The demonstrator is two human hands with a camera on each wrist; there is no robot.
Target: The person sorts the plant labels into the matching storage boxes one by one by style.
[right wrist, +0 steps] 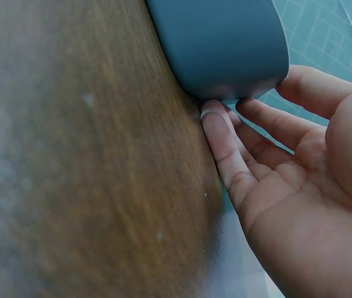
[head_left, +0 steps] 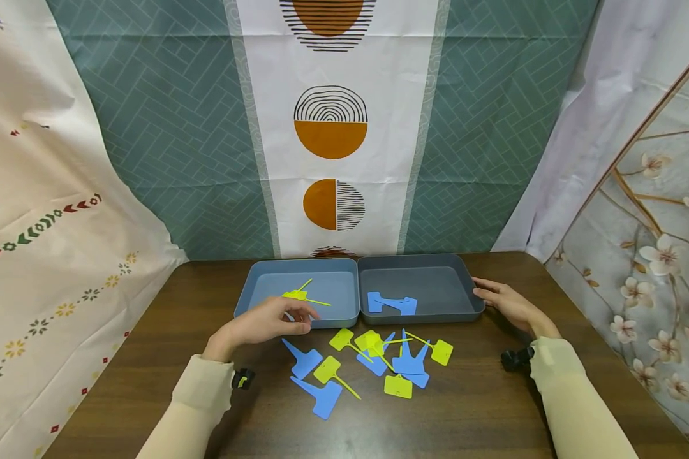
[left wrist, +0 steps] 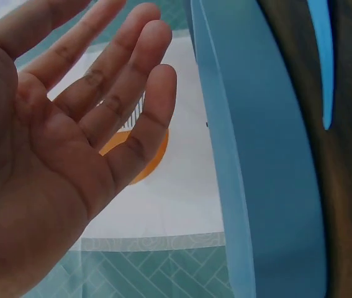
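My left hand (head_left: 275, 319) hovers over the near part of a blue-grey tray (head_left: 341, 287), its fingers loosely bent and holding nothing. In that tray lie yellow T-shaped plant labels (head_left: 296, 294), partly hidden by the hand. My right hand (head_left: 511, 305) touches the right end of a darker grey tray (head_left: 442, 290). In the right wrist view, the fingertips (right wrist: 216, 121) meet the low part of the tray wall and the thumb reaches its rim. Blue plant labels (head_left: 406, 307) lie at the left in the dark tray.
In front of the trays, several loose labels are scattered on the brown table (head_left: 448, 414), among them a yellow label (head_left: 326, 370) and a blue label (head_left: 326, 401). Some overlap. Both trays stand side by side near the back edge, before a patterned curtain (head_left: 476, 159).
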